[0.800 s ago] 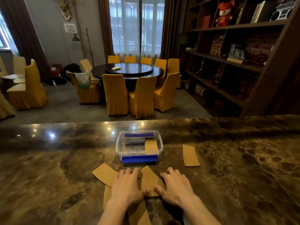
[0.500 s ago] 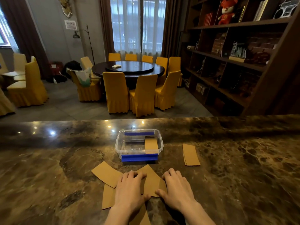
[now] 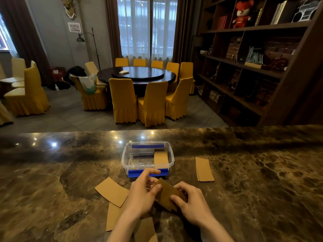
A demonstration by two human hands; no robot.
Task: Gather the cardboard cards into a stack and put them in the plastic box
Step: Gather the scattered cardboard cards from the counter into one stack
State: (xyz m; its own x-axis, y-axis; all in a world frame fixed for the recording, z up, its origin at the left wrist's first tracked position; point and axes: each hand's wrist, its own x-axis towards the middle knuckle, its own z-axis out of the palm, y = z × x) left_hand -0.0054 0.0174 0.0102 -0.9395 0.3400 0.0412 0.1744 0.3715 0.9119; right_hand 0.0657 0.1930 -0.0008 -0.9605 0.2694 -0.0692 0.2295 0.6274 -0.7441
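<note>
A clear plastic box (image 3: 126, 156) with blue clips stands on the marble counter, with one brown cardboard card (image 3: 161, 157) leaning inside at its right. Just in front of the box, my left hand (image 3: 141, 194) and my right hand (image 3: 192, 201) hold a tilted cardboard card (image 3: 168, 194) between them, lifted off the counter. Loose cards lie to the left (image 3: 111, 192), below it (image 3: 113, 217) and under my left forearm (image 3: 145, 229). A small stack of cards (image 3: 204, 169) lies to the right of the box.
The dark marble counter (image 3: 262, 180) stretches wide on both sides, its far edge just behind the box. Beyond it are a round table with yellow chairs (image 3: 152, 103) and a wooden shelf unit (image 3: 253, 58) on the right.
Both hands were pressed flat on the cards; now they have lifted one card off the counter and hold it tilted between them, closer to the box.
</note>
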